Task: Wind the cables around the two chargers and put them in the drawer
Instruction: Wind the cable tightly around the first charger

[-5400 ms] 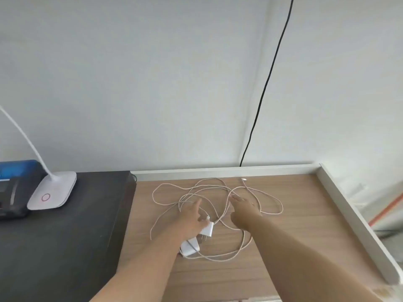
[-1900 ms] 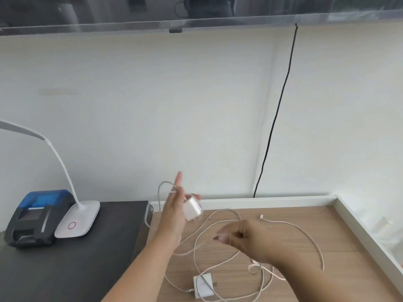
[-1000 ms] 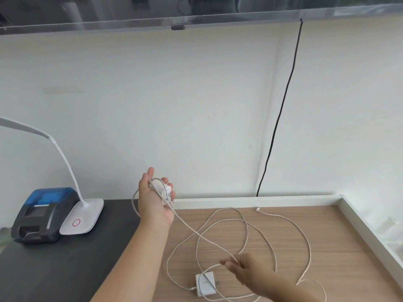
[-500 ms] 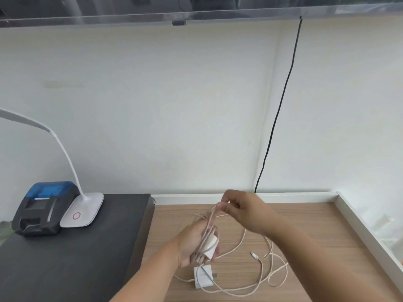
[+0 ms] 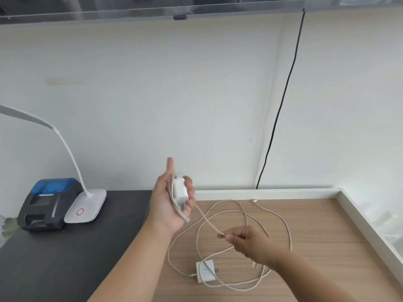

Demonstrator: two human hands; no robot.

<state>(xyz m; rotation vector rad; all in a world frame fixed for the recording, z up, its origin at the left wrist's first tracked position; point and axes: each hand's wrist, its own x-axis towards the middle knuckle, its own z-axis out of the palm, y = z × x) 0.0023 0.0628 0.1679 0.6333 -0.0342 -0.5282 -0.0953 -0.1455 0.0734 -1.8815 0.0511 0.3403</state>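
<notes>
Against a plain white wall, above the light wooden desk (image 5: 305, 225), your left hand (image 5: 169, 205) grips a small white charger block (image 5: 180, 191) held upright, long axis vertical, cable turns beside it. Your right hand (image 5: 246, 241) pinches the thin white cable (image 5: 207, 221), stretched diagonally between both hands. A second white charger block (image 5: 205, 270) lies flat among loose loops, prongs pointing right.

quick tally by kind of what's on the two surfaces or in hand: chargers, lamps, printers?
Chargers: 2, one held in the left hand at, one lying on the wooden surface at
Desk lamps: 1
Label printers: 1
Total: 4
</notes>
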